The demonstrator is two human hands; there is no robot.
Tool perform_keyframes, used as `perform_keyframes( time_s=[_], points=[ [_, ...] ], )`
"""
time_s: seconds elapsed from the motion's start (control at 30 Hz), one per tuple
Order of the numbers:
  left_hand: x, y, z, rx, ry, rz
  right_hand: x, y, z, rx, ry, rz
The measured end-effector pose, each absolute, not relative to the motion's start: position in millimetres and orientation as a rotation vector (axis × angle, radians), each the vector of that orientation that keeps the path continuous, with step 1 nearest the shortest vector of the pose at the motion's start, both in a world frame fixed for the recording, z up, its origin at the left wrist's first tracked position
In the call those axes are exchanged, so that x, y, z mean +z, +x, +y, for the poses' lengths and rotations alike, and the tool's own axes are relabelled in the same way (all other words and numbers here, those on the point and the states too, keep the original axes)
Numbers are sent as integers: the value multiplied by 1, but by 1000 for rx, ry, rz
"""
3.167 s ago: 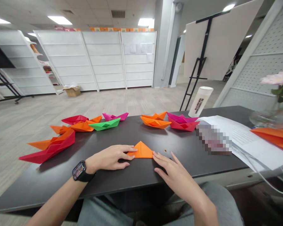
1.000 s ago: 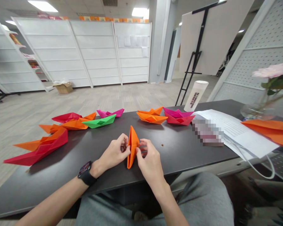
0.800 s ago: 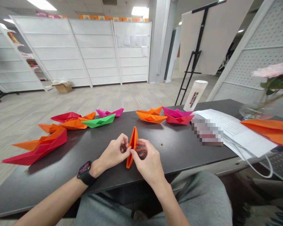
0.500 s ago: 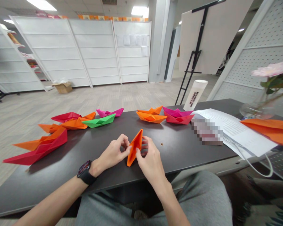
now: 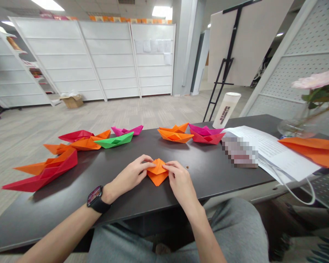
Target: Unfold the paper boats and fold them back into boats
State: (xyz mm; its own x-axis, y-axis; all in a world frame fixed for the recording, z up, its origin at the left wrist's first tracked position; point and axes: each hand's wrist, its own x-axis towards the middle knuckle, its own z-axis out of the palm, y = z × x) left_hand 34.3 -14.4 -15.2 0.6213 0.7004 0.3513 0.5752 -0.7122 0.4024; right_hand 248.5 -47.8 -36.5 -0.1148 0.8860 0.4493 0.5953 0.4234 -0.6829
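A folded orange paper (image 5: 157,176), diamond-shaped with a raised flap at its top, lies on the dark tabletop (image 5: 126,204) between my hands. My left hand (image 5: 135,171) pinches its upper left edge, thumb and fingers closed on the paper. On the opposite side my right hand (image 5: 179,179) grips the upper right edge, its index finger and thumb at the fold. Several finished paper boats stand beyond: an orange boat (image 5: 176,136), a red boat (image 5: 207,138) and a green boat (image 5: 115,140) are nearest.
More boats, among them a long red boat (image 5: 44,178), line the left side. At right lie printed sheets (image 5: 276,153), a blurred-out item (image 5: 239,152), a white cable (image 5: 304,201) and a loose orange paper (image 5: 312,150). A white canister (image 5: 226,110) and a glass vase (image 5: 298,126) stand behind.
The orange paper has gone from upright and pulled open like a pocket to a flattened diamond on the table. Both hands have turned over it, fingers now at its upper edges.
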Motion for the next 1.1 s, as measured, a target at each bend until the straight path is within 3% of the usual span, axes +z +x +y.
perform_keyframes(
  time_s=[0.23,0.67,1.1],
  points=[
    [-7,23,-17,289,2802,885,-37,255,-51,298,-1285,-2070],
    [9,16,-29,86,2733,661,-17,265,-79,451,-1197,-2377],
    [5,17,-30,14,2649,657,-13,267,-73,603,-1310,-2308]
  ],
)
